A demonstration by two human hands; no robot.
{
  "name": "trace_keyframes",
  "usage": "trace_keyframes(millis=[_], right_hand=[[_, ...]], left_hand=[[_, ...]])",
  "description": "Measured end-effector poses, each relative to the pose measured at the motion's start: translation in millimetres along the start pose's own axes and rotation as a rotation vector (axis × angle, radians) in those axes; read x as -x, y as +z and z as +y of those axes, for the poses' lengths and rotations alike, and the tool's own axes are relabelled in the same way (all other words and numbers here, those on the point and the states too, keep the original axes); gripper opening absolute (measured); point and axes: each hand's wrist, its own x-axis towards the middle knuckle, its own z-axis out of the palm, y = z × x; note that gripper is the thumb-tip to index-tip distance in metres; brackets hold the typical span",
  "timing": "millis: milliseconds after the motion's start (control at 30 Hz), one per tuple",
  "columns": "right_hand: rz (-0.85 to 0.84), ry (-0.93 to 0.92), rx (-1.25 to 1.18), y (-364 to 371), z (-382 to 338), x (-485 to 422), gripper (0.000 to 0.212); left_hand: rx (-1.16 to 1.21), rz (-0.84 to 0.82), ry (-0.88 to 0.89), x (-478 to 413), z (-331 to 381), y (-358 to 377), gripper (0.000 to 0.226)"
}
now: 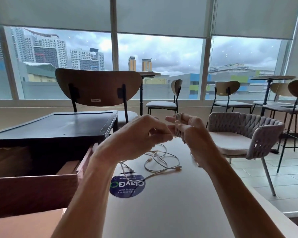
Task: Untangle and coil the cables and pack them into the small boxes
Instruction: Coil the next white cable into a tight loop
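Both hands are raised above the white table (162,212). My right hand (189,129) has a pale cable coil (179,124) wound in several turns around its fingers. My left hand (141,134) pinches the cable's loose end just left of that coil. On the table below lie loose white cables (162,160) in tangled loops, with plugs at their ends. At the left stands an open brown box (33,186) with a cardboard divider inside; its contents are in shadow.
A dark lid or tray (55,127) rests over the box's far side. A round blue sticker (127,186) marks the table. A woven grey armchair (244,134) stands to the right, a wooden chair (98,86) behind the table, more chairs near the windows.
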Motion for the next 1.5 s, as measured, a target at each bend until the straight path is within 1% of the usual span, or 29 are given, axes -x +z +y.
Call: trace_keyframes(millis=[67,167,233,267,433,500,600,700,733,833,900,967,1067,1167,1233,1300,1333,1400,1467,1500], right_hand=[[-0.176,0.029,0.019,-2.3,-0.2,2.8,0.024],[-0.371,0.075,-0.097,-9.2,-6.1,8.2,0.028],[-0.442,0.076,-0.144,-14.5,-11.4,10.1,0.029],[-0.469,0.071,-0.157,-16.7,-13.3,10.4,0.030],[-0.537,0.056,-0.196,-24.2,-14.3,10.6,0.030],[-0.570,0.043,-0.229,-25.9,-13.7,10.7,0.031],[-0.603,0.018,-0.259,-25.6,-11.0,9.6,0.033],[-0.621,-0.017,-0.245,-23.7,-10.7,9.5,0.034],[-0.625,-0.033,-0.244,-23.2,-11.3,9.7,0.033],[-0.612,-0.052,-0.287,-20.1,-14.0,9.3,0.029],[-0.599,-0.034,-0.387,-17.3,-15.3,8.5,0.025],[-0.599,-0.014,-0.497,-15.2,-15.0,7.5,0.022],[-0.607,0.023,-0.619,-14.5,-10.4,5.7,0.022],[-0.640,0.052,-0.691,-12.1,-7.3,4.0,0.022],[-0.631,0.062,-0.702,-9.4,-6.6,3.2,0.023],[-0.607,0.077,-0.710,-7.9,-6.8,3.2,0.024],[-0.600,0.080,-0.707,-7.5,-7.5,3.7,0.025],[-0.575,0.078,-0.670,-6.0,-9.2,5.4,0.025],[-0.488,0.070,-0.524,-3.6,-8.6,4.6,0.027],[-0.411,0.050,-0.383,-2.0,-6.9,3.5,0.030]], left_hand=[[0.016,0.179,0.043,-2.6,-2.8,-2.1,0.008],[0.029,0.397,0.073,-3.6,-9.3,-3.6,0.004],[0.057,0.488,0.077,-3.2,-10.2,-2.7,0.001],[0.071,0.522,0.077,-3.1,-9.5,-1.8,0.003],[0.076,0.620,0.069,-5.3,-5.5,3.5,0.012],[0.064,0.630,0.056,-5.8,-6.6,5.2,0.014],[0.094,0.620,0.025,-6.2,-10.2,6.1,0.011],[0.170,0.548,-0.019,-7.2,-13.2,5.3,0.004],[0.194,0.527,-0.022,-7.4,-13.1,5.1,0.004],[0.273,0.466,0.015,-8.0,-10.7,6.2,0.012],[0.321,0.432,0.042,-8.0,-8.9,6.5,0.015],[0.369,0.393,0.066,-7.5,-9.4,5.8,0.024],[0.439,0.360,0.100,-6.8,-9.8,6.6,0.031],[0.463,0.337,0.071,-5.7,-11.7,7.6,0.033],[0.443,0.325,0.044,-5.3,-13.8,8.3,0.040],[0.425,0.367,0.032,-6.0,-14.7,10.3,0.044],[0.416,0.397,0.026,-6.8,-15.1,11.4,0.039],[0.375,0.433,0.028,-9.7,-17.2,14.3,0.022],[0.310,0.454,0.027,-10.4,-19.2,15.6,0.018],[0.276,0.467,0.025,-10.1,-19.9,15.5,0.019]])
